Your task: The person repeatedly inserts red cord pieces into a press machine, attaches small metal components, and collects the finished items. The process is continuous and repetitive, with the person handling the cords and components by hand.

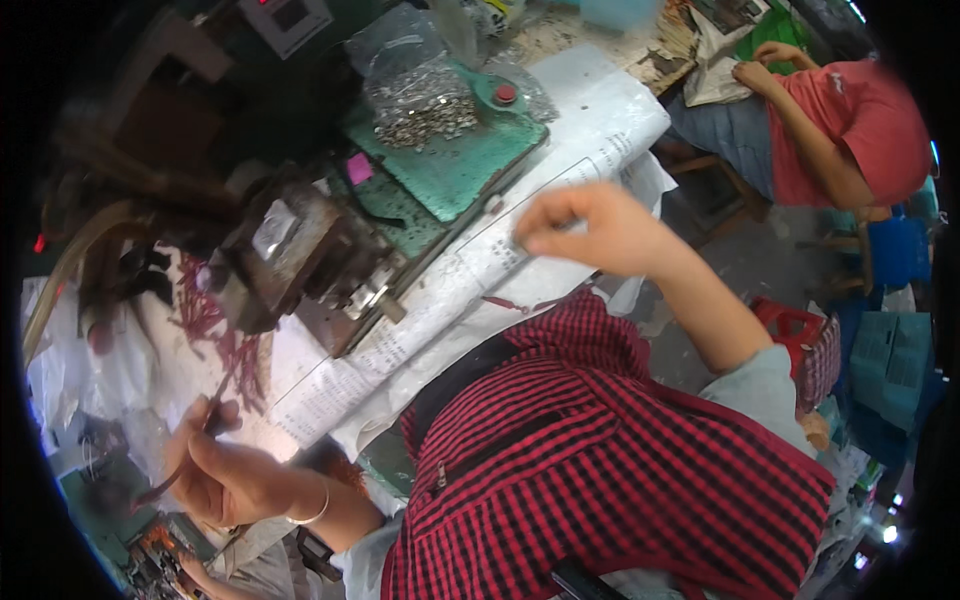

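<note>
My left hand [235,475], with a bangle at its wrist, pinches a thin dark red strip [165,487] whose ends stick out beyond the fingers. More dark red strips [238,365] lie heaped just beyond it on the table. My right hand [590,228] hovers over the white printed sheet [480,262], its fingers curled in; anything between the fingertips is too small or blurred to make out. Between the hands stands a dark metal press [300,245] with a shiny die part [372,296]. A single red strip [515,304] rests at the sheet's near edge.
Small metal pieces [428,122] spill from a clear bag onto the green machine base [450,180], near a red button [504,94]. A co-worker in a red shirt [870,130] sits at the far right. Behind my right arm is a red crate [785,335].
</note>
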`<state>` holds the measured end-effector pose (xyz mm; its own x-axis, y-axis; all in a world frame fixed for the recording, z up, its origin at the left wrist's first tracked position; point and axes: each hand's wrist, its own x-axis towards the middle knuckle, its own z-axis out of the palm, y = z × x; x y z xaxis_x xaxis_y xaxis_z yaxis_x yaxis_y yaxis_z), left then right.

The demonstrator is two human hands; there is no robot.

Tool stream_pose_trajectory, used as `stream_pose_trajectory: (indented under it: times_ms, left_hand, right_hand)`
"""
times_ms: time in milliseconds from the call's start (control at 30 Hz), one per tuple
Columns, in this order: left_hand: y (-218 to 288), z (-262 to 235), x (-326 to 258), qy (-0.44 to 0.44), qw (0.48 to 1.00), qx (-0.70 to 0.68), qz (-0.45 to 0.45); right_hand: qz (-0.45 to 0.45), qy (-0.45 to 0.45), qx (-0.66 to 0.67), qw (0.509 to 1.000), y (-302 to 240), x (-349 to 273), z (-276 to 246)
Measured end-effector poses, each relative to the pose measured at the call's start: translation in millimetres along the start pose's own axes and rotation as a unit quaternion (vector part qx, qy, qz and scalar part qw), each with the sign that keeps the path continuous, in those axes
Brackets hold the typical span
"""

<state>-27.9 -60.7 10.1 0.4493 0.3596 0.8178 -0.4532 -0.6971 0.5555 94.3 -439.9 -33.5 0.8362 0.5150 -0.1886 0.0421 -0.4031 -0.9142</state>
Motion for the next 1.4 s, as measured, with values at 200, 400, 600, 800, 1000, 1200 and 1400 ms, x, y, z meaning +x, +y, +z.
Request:
stream_pose_trajectory:
  times_ms: [200,400,600,800,1000,1200,1400]
  left_hand:
    - [-10,-26,-4,-0.041,0.994,0.090,-0.042]
    - [4,-8,-2,-0.069,0.995,0.070,0.035]
    - [20,3,-6,-0.135,0.970,0.136,0.151]
    - [46,42,0,-0.194,0.955,0.125,0.187]
    - [29,84,17,-0.205,0.928,0.113,0.289]
    - [19,90,19,-0.209,0.926,0.087,0.304]
    - [18,88,16,-0.222,0.923,0.089,0.302]
  right_hand:
    - [0.095,0.102,-0.280,0.950,119,-81,60]
    - [-0.008,0.069,-0.431,0.900,138,-79,48]
    - [0.010,0.125,-0.375,0.918,87,-48,2]
    - [-0.164,0.172,-0.103,0.966,-12,19,24]
    - [-0.320,0.195,-0.243,0.895,-7,112,41]
    - [-0.255,0.258,-0.150,0.920,-7,110,31]
    - [-0.191,0.305,-0.098,0.928,12,121,10]
